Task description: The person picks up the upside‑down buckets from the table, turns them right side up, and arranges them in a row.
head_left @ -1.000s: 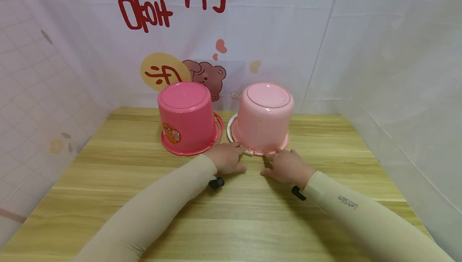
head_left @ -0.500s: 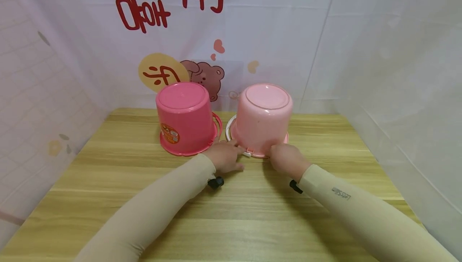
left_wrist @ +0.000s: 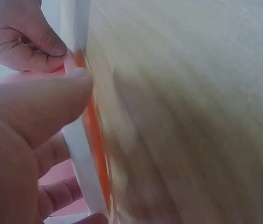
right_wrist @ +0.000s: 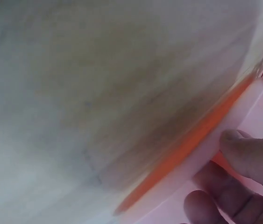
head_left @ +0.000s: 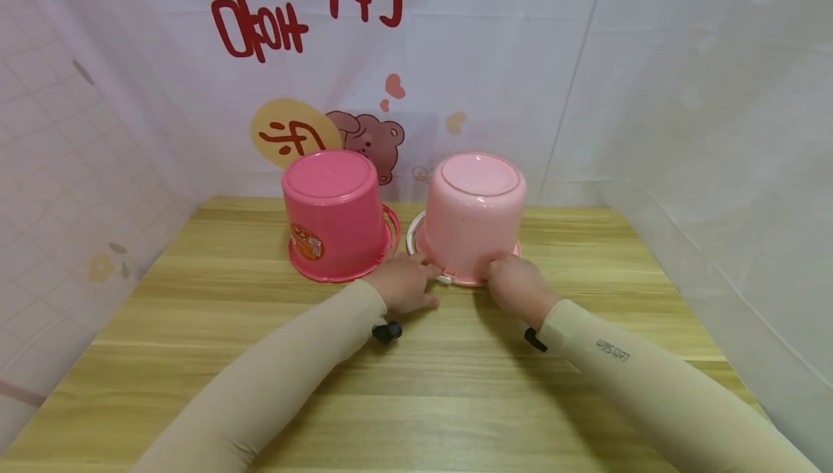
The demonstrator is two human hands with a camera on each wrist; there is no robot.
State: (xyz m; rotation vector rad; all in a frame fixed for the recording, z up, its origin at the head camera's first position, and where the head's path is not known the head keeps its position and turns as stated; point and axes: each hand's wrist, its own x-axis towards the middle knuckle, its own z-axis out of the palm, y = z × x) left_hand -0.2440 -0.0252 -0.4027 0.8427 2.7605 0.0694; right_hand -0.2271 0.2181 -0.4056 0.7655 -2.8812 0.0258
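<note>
A light pink bucket (head_left: 473, 223) stands upside down on the table, its white handle (head_left: 411, 236) lying round the left side of its rim. My right hand (head_left: 520, 286) pinches the front of the rim (right_wrist: 199, 159) between thumb and curled fingers, as the right wrist view shows. An orange strip (right_wrist: 187, 147) shows under that rim. At the rim's left front, my left hand (head_left: 405, 285) touches the white handle with extended fingers, the thumb held apart. Beside it on the left is an upside-down dark pink bucket (head_left: 335, 231) with a round orange sticker (head_left: 307, 241).
The dark pink bucket's handle (head_left: 395, 226) lies in the narrow gap between the two buckets. Behind the wood-grain table (head_left: 416, 401) hangs a white cloth (head_left: 494, 46) printed with red characters and a bear. Another white cloth (head_left: 716, 169) borders the right side.
My right hand's fingers have gone from extended at the light pink bucket's rim to curled round it. The bucket has shifted very slightly. My left hand has stayed nearly still.
</note>
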